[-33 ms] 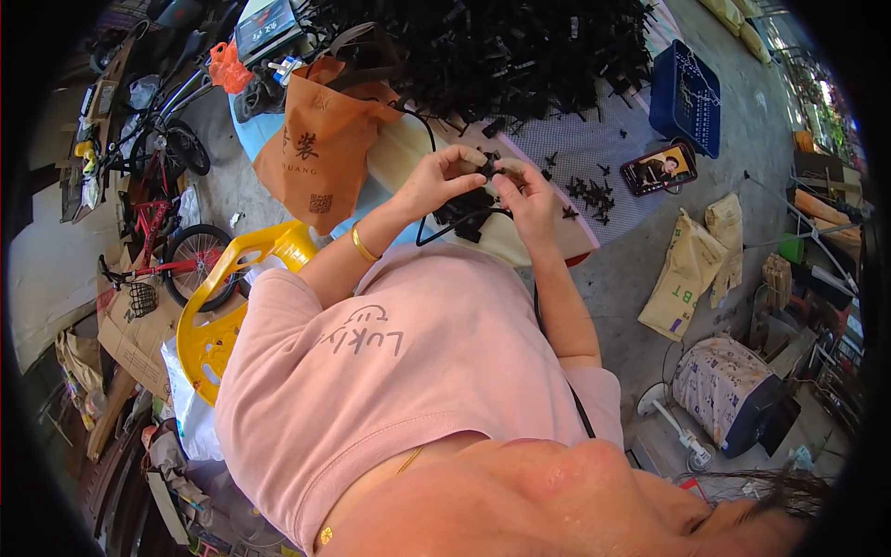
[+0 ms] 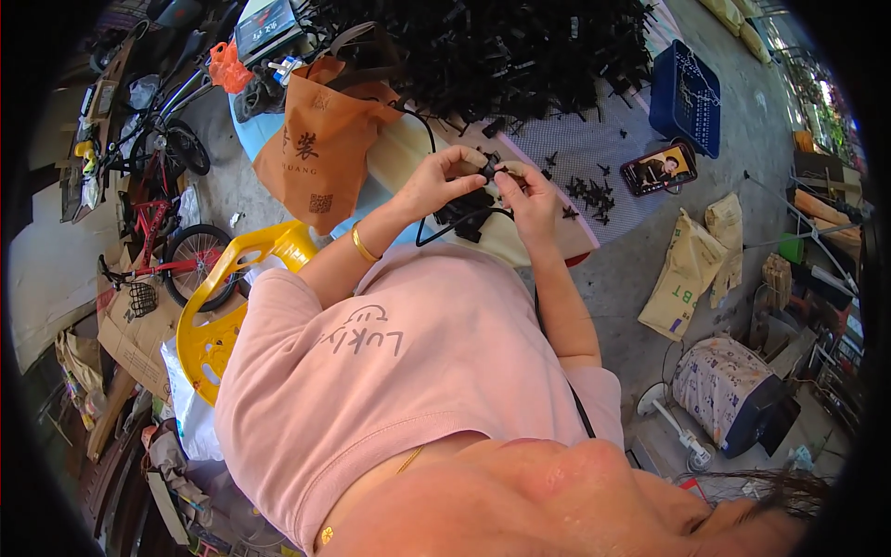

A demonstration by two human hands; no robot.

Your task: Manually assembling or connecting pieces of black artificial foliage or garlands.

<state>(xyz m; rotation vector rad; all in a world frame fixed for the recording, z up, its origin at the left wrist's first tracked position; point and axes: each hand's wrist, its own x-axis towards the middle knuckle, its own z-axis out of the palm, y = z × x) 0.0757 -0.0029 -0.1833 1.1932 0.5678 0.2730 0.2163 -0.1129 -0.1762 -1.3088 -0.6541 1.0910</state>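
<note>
My left hand, a gold bracelet on its wrist, pinches a small black plastic piece between thumb and fingers. From the other side my right hand closes its thumb and forefinger at the same piece's edge; whether a separate part is between them is too small to tell. Just under the hands, several black pieces lie on a pale surface, with a black cord around them. Beyond, a big heap of similar black pieces covers the work surface. A smaller scatter of black pieces lies right of my right hand.
An orange bag stands left of my hands, beside a yellow plastic chair. To the right are a phone with a lit screen, a blue basket and flattened paper sacks. Bicycles stand at far left.
The thumb and forefinger of my right hand have shifted slightly at the black piece. My left hand holds its place.
</note>
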